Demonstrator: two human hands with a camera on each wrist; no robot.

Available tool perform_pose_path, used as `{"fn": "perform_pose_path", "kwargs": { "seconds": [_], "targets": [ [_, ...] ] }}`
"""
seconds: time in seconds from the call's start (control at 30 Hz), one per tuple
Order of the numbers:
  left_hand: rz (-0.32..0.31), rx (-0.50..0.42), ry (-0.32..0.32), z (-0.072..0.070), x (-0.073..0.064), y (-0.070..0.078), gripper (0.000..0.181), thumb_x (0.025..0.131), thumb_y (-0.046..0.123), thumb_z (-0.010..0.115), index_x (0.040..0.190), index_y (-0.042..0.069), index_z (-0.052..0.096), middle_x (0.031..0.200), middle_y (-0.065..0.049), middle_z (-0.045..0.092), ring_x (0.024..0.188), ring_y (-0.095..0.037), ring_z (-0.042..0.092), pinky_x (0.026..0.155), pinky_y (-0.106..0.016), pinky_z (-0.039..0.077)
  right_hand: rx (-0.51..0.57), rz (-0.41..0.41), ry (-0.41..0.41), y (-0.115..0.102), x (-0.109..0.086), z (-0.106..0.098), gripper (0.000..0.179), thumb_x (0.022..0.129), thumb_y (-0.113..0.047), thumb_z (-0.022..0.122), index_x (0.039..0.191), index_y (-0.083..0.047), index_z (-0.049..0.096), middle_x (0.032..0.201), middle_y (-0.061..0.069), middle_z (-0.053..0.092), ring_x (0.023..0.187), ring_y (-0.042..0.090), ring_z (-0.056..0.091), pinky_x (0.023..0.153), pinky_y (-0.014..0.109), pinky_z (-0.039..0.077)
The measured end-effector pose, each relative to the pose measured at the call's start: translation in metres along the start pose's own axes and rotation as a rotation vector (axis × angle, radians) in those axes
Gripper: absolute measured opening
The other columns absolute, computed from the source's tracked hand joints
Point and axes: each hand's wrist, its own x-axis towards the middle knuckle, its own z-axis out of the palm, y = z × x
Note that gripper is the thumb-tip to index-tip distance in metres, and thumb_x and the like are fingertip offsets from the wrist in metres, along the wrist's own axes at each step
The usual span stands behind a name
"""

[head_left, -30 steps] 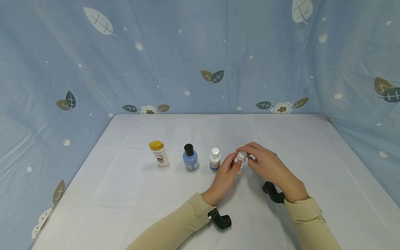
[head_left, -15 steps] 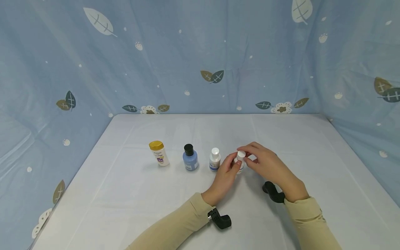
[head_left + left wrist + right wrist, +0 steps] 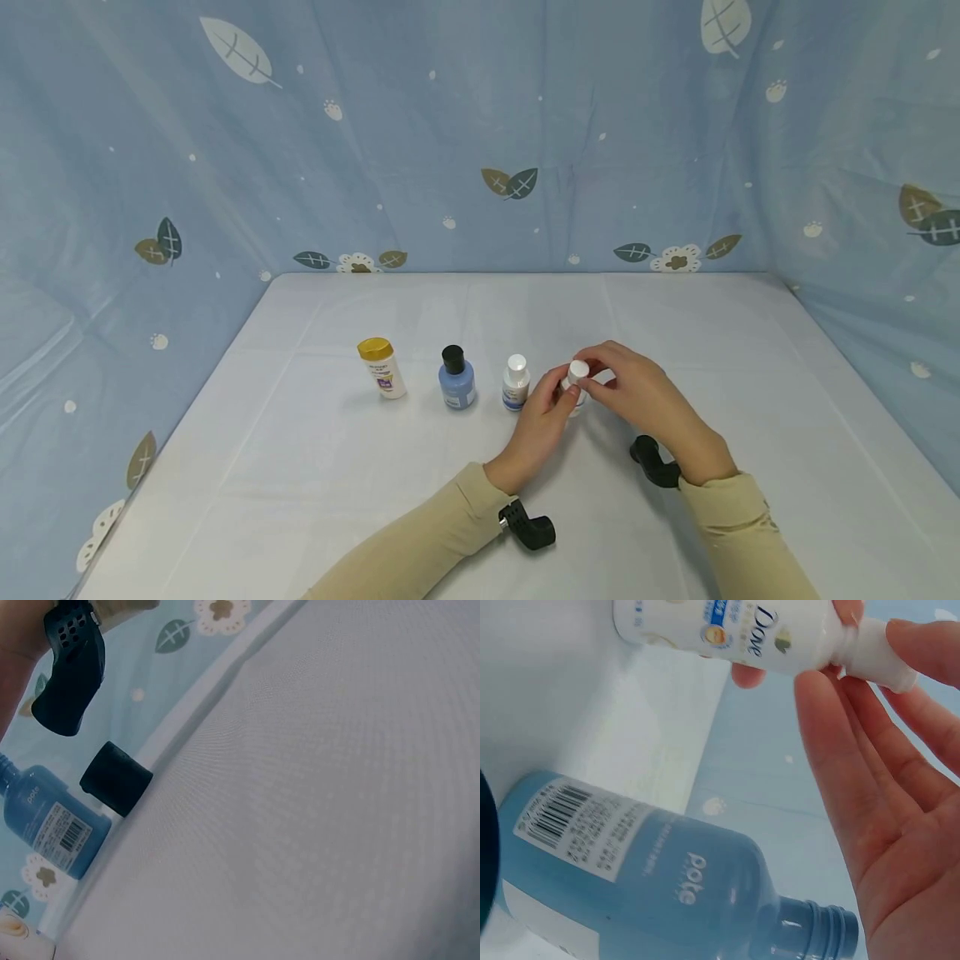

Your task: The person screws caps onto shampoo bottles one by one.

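My left hand (image 3: 540, 410) grips the body of a small white bottle (image 3: 578, 403), its thumb across the front. At the top, my right hand (image 3: 637, 385) pinches the bottle's white cap (image 3: 578, 370) between thumb and fingers. In the right wrist view, a white Dove bottle (image 3: 757, 630) has fingers at its neck and a thumb (image 3: 930, 649) on its cap (image 3: 881, 654). Below it there, a blue bottle (image 3: 652, 862) shows a bare threaded neck. The hands hide much of the held bottle in the head view.
Left of the hands stand a white-capped bottle (image 3: 516, 385), a blue bottle with black top (image 3: 457, 385) and a yellow-capped white bottle (image 3: 384, 373). The left wrist view shows a black cap (image 3: 117, 778) beside a blue bottle (image 3: 56, 817). Patterned curtain (image 3: 450, 125) borders the white table (image 3: 300, 467).
My right fingers have shifted slightly around the white cap, which now sits more upright over the bottle. My left hand and the other bottles have stayed in place.
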Motion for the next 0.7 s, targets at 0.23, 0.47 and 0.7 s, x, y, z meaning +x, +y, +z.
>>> {"fn": "perform_pose_path", "kwargs": {
  "seconds": [0.23, 0.47, 0.7],
  "targets": [
    [-0.001, 0.003, 0.004, -0.001, -0.001, 0.004, 0.029, 0.094, 0.023, 0.045, 0.123, 0.023, 0.048, 0.111, 0.008, 0.051, 0.093, -0.009, 0.049, 0.077, -0.025, 0.043, -0.002, 0.062, -0.001, -0.001, 0.002, 0.002, 0.03, 0.08, -0.027, 0.068, 0.106, -0.015, 0.059, 0.099, -0.004, 0.058, 0.088, 0.012, 0.057, 0.073, 0.033, 0.048],
    [-0.004, -0.009, -0.001, -0.004, -0.007, 0.029, 0.029, 0.094, 0.014, 0.045, 0.123, 0.013, 0.049, 0.108, 0.004, 0.052, 0.091, -0.01, 0.049, 0.077, -0.025, 0.042, -0.003, 0.112, -0.01, -0.001, 0.003, 0.003, 0.028, 0.079, -0.031, 0.067, 0.102, -0.017, 0.057, 0.093, -0.004, 0.061, 0.086, 0.016, 0.059, 0.071, 0.035, 0.047],
    [-0.013, -0.008, 0.006, -0.002, -0.003, 0.013, 0.028, 0.094, 0.025, 0.046, 0.122, 0.023, 0.05, 0.107, 0.009, 0.052, 0.091, -0.008, 0.049, 0.077, -0.026, 0.042, -0.001, 0.126, -0.026, 0.0, 0.002, 0.003, 0.035, 0.08, -0.035, 0.066, 0.107, -0.016, 0.056, 0.095, -0.003, 0.061, 0.089, 0.019, 0.059, 0.072, 0.036, 0.047]
  ]
}}
